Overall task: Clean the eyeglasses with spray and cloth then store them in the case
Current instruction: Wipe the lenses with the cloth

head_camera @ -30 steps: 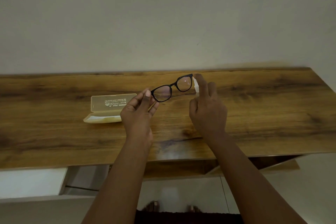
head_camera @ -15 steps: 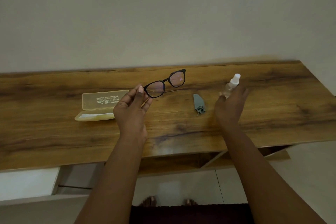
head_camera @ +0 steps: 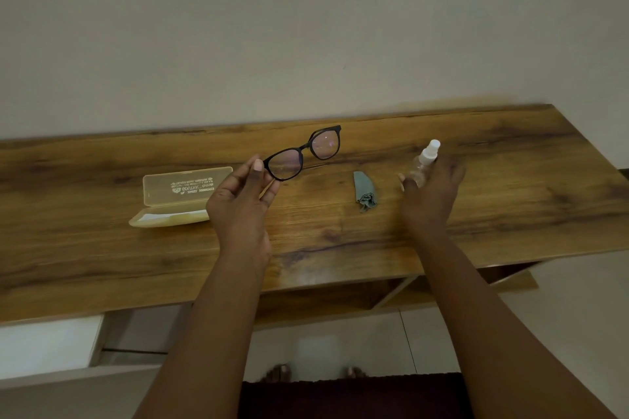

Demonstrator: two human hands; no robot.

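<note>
Glasses (head_camera: 303,154) hang above the table (head_camera: 510,201) in our left hand (head_camera: 238,204), well clear of the wood. We pinch them at the left end of the black frame, thumb and fingertips pressed together round that corner, so the two lenses run up and to the right, away from the hand. Faint pink glints show on the right lens.

Our right hand (head_camera: 430,190) is at the spray (head_camera: 425,160), a small clear bottle with a white nozzle that stands on the table toward the far right. The fingers curl round the far side of the bottle and the thumb lies at its near left; we cannot tell how firmly they close on it, as the hand hides the lower part.

Between the two hands lies the cloth (head_camera: 363,190), grey-green and crumpled, narrow at the far end and bunched at the near end, flat on the wood and touching neither hand.

The case (head_camera: 177,196) sits open at the left, just beside our left hand, its pale yellow lid tipped back toward the wall. Print runs across the lid upside down to us (we make out something like "GOUTHA" and a row of digits, the rest too small to read). A white lining shows in the lower half.
</note>
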